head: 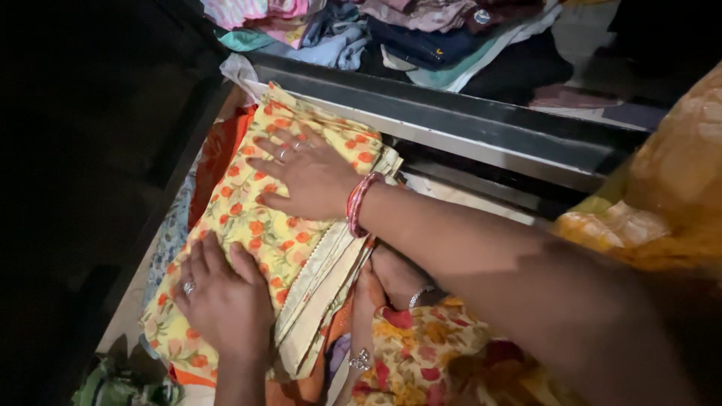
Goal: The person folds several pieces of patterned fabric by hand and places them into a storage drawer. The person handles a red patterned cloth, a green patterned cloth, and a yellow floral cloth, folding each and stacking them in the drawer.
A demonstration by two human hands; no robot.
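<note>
Flat, both hands, left hand (226, 301) and right hand (308, 179), on soft folded yellow floral cloth (259, 225)

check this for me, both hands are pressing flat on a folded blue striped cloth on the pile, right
Not quite. In the head view the left hand and right hand do press flat on a folded cloth on the pile, but it is yellow with orange flowers, not blue striped.

Beyond the dark metal rail (451, 113) I see a heap of folded clothes (406, 34) in pink, pale blue and navy. Lower down lies a cloth with red and yellow flowers (429, 353), and a green patterned fabric (124, 387) sits at the bottom left corner.
</note>
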